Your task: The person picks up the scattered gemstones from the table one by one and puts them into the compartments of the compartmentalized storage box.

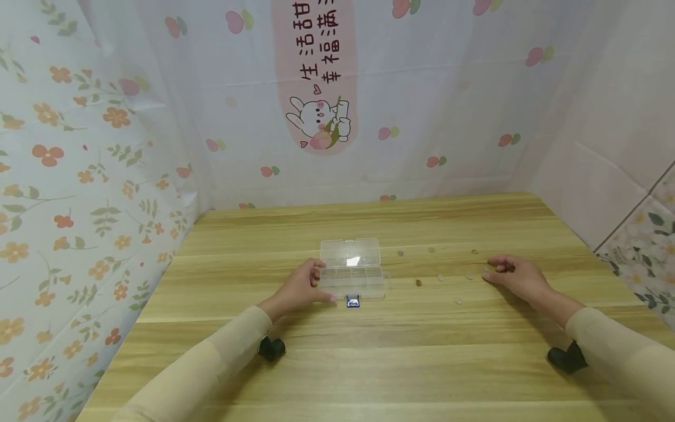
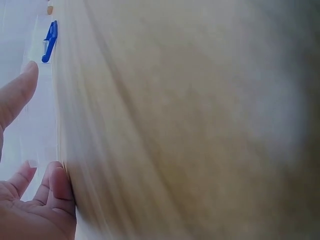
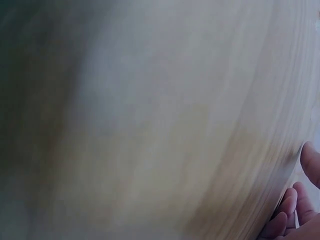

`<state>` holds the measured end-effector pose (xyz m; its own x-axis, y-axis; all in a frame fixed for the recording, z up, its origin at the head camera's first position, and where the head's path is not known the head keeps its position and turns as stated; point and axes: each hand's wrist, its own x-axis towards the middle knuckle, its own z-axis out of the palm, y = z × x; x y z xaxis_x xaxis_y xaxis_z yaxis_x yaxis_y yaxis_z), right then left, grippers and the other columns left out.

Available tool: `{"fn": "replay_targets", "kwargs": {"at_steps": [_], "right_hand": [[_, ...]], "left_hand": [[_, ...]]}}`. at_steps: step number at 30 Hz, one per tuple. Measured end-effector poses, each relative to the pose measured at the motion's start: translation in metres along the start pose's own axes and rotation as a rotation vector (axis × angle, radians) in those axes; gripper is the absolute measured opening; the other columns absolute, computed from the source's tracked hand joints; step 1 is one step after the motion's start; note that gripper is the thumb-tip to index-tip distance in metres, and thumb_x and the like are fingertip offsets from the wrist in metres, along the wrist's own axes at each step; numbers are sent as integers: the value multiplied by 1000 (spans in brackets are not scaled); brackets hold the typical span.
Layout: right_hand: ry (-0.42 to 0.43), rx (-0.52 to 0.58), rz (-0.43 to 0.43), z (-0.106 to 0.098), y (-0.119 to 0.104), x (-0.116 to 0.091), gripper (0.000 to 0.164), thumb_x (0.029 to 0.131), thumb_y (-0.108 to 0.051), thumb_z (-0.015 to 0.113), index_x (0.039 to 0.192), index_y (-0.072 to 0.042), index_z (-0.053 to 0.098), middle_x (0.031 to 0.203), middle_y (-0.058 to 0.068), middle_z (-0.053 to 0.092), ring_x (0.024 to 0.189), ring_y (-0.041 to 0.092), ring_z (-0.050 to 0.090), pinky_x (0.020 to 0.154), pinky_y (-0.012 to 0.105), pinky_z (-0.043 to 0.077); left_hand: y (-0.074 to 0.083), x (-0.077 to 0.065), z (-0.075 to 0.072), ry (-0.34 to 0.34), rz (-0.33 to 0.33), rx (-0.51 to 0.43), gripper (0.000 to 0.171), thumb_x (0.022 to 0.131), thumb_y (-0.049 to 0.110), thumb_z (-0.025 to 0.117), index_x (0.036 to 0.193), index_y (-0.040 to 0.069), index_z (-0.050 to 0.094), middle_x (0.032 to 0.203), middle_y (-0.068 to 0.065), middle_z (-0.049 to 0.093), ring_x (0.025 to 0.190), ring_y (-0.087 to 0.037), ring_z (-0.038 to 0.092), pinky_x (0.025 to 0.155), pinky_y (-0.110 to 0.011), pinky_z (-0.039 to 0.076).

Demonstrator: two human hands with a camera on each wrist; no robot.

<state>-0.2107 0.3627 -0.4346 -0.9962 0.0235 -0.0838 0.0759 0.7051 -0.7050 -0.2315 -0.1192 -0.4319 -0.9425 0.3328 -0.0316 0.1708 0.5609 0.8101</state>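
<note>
A clear plastic compartment box (image 1: 350, 280) lies on the table with its lid (image 1: 350, 253) folded back. A blue latch (image 1: 353, 301) sits at its front edge and also shows in the left wrist view. My left hand (image 1: 303, 285) grips the box's left end, thumb at the front corner and fingers along the side. At the right, my right hand (image 1: 519, 280) is low over the table, thumb and index finger apart around a small pale coin (image 1: 486, 269). Nearby lie a silver coin (image 1: 469, 276), a gold coin (image 1: 474, 251) and another silver coin (image 1: 459, 301).
Between box and right hand lie more small coins: a brown one (image 1: 419, 282), a silver one (image 1: 440, 277), a gold one (image 1: 432, 249) and a grey one (image 1: 400, 253). The wooden table (image 1: 369, 363) meets a patterned curtain (image 1: 453, 117) at the back.
</note>
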Motion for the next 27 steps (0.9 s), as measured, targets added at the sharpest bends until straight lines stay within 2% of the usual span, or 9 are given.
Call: {"fn": "replay_targets", "kwargs": {"at_steps": [10,18,27], "right_hand": [[32,-20,18,2,-1,1,64,91,-44,67,129,5,53,109,15,54,100,31,47,85,47,38],[35,-32,8,1,0,1,59,92,-43,66,127,3,56,108,14,55,101,33,48,86,49,38],[26,-7,14,1,1,2,59,92,-43,65,128,3,57,119,23,55,110,39,48,91,55,37]], "left_hand": [[4,0,-1,-2,-35,-1,77,64,17,93,127,5,51,101,-6,52,85,-19,48,76,-34,42],[6,0,-2,-6,-41,1,77,64,16,93,128,5,50,101,-6,52,84,-19,48,75,-33,42],[8,-1,-2,-13,-47,-14,78,65,16,92,128,3,49,101,-7,51,85,-19,47,74,-32,41]]}}
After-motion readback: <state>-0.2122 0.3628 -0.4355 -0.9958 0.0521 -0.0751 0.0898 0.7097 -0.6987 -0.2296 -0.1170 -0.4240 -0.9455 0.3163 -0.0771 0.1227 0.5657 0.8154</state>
